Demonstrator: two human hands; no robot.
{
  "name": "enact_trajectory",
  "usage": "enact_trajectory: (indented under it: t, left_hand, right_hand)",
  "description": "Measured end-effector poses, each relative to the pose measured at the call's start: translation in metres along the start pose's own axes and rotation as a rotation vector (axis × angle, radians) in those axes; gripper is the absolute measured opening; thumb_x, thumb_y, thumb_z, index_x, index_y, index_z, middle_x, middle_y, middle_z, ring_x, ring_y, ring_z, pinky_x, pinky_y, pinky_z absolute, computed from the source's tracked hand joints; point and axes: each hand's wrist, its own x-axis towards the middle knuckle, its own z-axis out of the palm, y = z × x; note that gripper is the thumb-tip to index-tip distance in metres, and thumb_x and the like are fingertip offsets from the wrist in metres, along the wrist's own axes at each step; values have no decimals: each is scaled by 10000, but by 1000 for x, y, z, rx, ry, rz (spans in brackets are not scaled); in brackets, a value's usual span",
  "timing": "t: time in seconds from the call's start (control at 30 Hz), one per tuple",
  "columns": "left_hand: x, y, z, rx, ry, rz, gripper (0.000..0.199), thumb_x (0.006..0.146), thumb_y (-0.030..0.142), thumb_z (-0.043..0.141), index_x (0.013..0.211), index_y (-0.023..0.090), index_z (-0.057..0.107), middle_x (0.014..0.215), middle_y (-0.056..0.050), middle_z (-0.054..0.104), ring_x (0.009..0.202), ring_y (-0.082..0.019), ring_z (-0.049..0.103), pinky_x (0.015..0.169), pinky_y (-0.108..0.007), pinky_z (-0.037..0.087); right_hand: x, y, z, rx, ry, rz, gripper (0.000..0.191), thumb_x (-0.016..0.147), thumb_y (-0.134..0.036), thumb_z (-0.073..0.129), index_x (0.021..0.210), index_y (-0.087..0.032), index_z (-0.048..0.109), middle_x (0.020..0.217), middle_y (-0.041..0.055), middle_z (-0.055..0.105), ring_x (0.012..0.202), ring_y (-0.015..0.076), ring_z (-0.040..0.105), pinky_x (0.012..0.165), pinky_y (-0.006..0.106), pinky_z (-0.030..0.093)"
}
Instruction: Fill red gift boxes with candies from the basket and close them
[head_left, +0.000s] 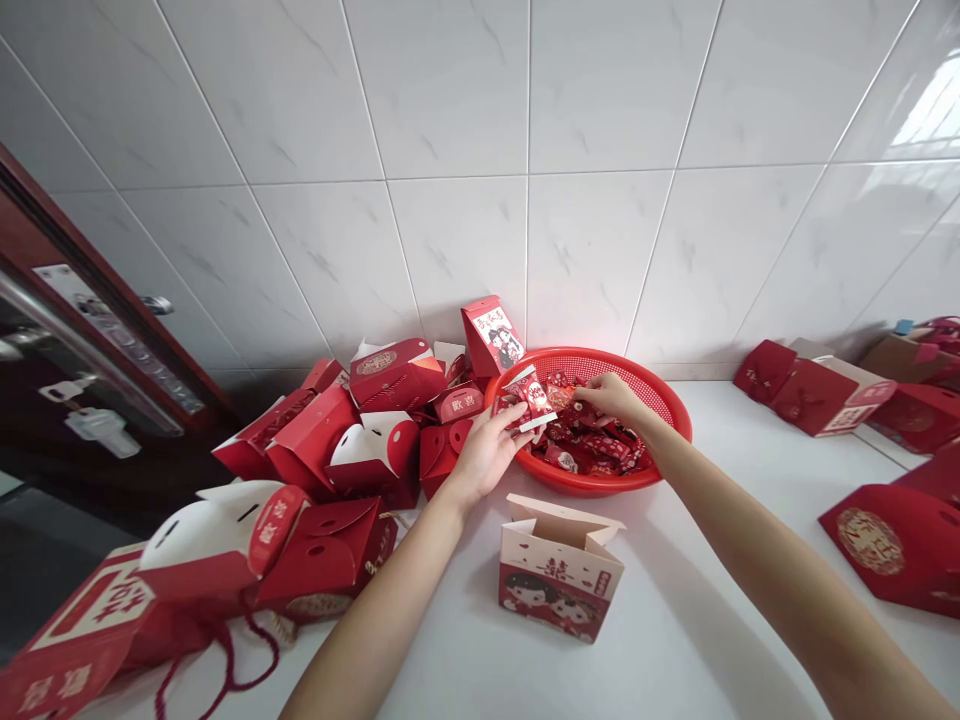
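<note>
A red plastic basket [679, 415] stands against the tiled wall with many red-wrapped candies [600, 447] in it. Over its left side, my left hand [487, 450] is closed around a red-and-white candy packet [534, 393]. My right hand [611, 397] reaches in from the right, fingers pinched together among the candies; what lies between the fingertips is hidden. In front of the basket, a small cream-and-red paper gift box [559, 575] stands upright with its top flaps open and cartoon figures on its front.
Several red gift boxes [397, 375] are piled on the left, one trailing a dark red cord [232, 665]. A cartoon-printed box [495, 335] leans behind the basket. More red boxes [874, 540] lie at the right on the white counter [697, 600]. A door with keys [101, 425] is at the far left.
</note>
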Motion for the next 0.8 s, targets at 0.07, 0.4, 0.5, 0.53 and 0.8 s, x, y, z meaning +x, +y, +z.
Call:
enact_trajectory:
  t: [0.07,0.4,0.5,0.53,0.8]
  left_hand:
    - [1,0,-1,-6,2,0,136,756,122,783,856,165,700,958,-72,774,1079,-292,732,1032,-487,568]
    - [3,-3,-5,18,-11,20,104,775,146,781,867,147,731,921,-69,770,926,-247,752,949,-434,598]
    - [3,-3,-5,10,-5,23,110,764,141,791,854,149,728,930,-71,771,945,-256,751,960,-443,590]
    - [3,-3,-5,8,-2,22,120,763,139,793,863,149,727,929,-71,770,959,-263,750,970,-451,586]
    - [1,-2,-2,-30,19,13,225,773,97,772,982,166,721,972,-64,776,1040,-272,743,1033,-470,562]
  right_hand:
    - [0,2,-1,0,70,29,341,833,-359,692,622,-232,456,538,10,583,612,201,676,590,281,548]
    - [-3,-6,0,299,29,34,336,937,-246,590,638,-233,437,631,-6,520,710,159,670,734,272,634]
    - [-4,-7,1,370,-7,19,258,878,-111,583,655,-213,503,672,10,578,777,154,686,779,247,635]
    - [-5,-7,1,382,-18,18,222,847,-82,599,671,-203,536,687,17,605,789,160,696,778,246,636]
    - [-5,-4,0,345,-58,9,160,715,-4,664,784,-147,672,636,16,672,607,166,694,593,250,600]
